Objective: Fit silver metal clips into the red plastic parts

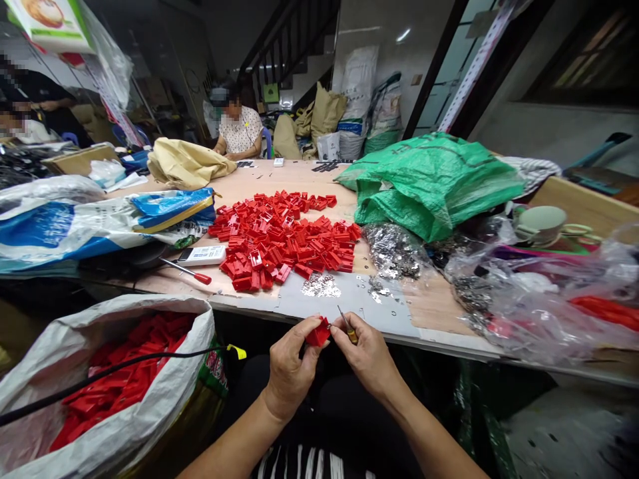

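My left hand (291,364) is closed, pinching one small red plastic part (318,332) between thumb and fingers, just off the table's front edge. Close beside it, my right hand (368,356) holds a thin pointed tool with a yellow handle (352,335), its metal tip slanting up and away. The right thumb and fingertip meet at the red part's side; whether they also pinch a small metal piece I cannot make out. Beyond my hands lie a heap of red plastic parts (284,243) and a small pile of shiny metal plates (321,286).
An open white sack (187,319) of red parts stands at lower left, a black cable (150,357) crossing it. A red-handled screwdriver (200,277) lies left of the heap. To the right are a green sack (434,179) and bagged metal plates (397,249). A person (242,126) sits opposite.
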Demonstrator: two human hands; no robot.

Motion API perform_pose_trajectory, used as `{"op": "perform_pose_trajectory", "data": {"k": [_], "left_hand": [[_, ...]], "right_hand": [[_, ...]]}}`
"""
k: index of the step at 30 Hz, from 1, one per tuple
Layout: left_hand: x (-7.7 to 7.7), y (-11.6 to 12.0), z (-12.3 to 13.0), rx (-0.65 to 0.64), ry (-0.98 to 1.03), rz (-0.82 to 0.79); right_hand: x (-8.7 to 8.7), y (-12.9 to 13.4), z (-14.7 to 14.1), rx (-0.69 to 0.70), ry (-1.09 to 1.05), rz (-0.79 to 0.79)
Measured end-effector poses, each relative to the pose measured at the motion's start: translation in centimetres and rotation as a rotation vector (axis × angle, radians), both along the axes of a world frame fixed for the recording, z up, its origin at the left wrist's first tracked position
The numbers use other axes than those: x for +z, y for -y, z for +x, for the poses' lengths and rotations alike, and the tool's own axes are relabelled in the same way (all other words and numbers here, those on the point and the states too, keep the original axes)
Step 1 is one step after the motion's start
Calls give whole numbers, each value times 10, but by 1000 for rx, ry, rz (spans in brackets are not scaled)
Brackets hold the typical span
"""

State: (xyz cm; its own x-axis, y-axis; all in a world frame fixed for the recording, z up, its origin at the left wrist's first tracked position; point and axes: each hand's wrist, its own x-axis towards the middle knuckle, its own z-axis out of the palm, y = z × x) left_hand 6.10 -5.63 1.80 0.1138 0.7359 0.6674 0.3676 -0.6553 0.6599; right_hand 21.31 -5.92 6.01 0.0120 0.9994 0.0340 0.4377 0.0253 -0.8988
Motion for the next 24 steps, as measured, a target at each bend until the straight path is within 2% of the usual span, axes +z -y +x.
{"op": "perform_pose_trajectory", "data": {"k": [12, 24], "left_hand": [[0, -1, 1, -4, -13, 5], [1, 0, 2, -33, -28, -6]], "right_hand": [[2, 3, 0, -36, 150, 10], [14, 4, 8, 59, 299, 16]]}}
